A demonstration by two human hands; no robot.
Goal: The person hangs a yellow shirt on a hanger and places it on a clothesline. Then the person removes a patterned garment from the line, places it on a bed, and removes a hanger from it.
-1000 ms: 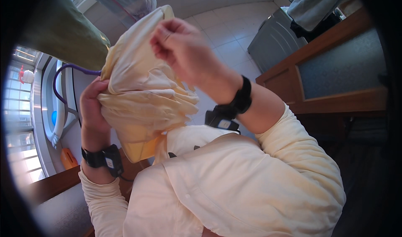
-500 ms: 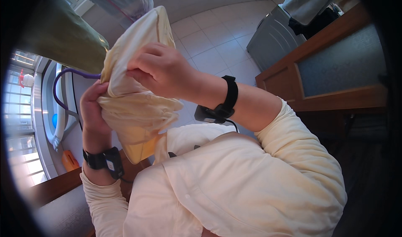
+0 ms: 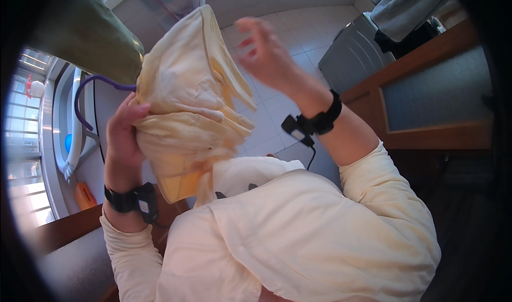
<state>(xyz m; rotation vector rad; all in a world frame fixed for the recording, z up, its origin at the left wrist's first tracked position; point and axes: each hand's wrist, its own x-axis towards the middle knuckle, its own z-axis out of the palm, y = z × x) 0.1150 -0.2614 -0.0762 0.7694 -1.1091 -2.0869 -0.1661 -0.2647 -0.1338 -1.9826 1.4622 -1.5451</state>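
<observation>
A pale yellow garment hangs in loose folds in front of me, on a hanger whose purple hook juts out to the left. My left hand is closed on the garment near the base of the hook, thumb lying over the cloth. The rest of the hanger is hidden inside the fabric. To the right of the garment, apart from it, my right hand is raised with its fingers spread and slightly blurred; nothing is in it.
An olive-green cloth and a pale translucent one hang at the upper left. Beyond the hook is a white basin by a barred window. A grey appliance and a wooden door with a glass panel stand at right.
My right hand has let go of the garment and moved up and right, its fingers now apart. The garment's right side has dropped into loose folds. My left hand keeps its hold.
</observation>
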